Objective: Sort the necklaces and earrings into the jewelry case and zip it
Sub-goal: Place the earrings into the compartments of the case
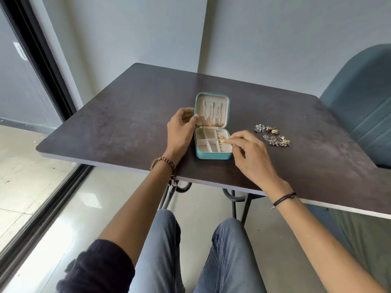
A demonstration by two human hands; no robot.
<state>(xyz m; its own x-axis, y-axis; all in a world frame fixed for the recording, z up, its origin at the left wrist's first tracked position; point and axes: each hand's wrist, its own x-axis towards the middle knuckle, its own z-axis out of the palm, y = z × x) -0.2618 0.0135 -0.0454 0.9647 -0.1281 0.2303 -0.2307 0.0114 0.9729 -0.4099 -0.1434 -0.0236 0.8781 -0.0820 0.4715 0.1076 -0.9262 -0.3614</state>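
Your left grip (179,132) curls round the left edge of the lid (211,97), propping the case (211,155) open on the surface (127,123), with necklaces (211,118) hanging inside the lid. Your right grip (249,153) seems to pinch a gold earring (221,140) at the case's right-hand compartments. Release it too high and it may bounce over the rim. The other earrings (273,136) lie loose just right; a careless sweep could scatter them.
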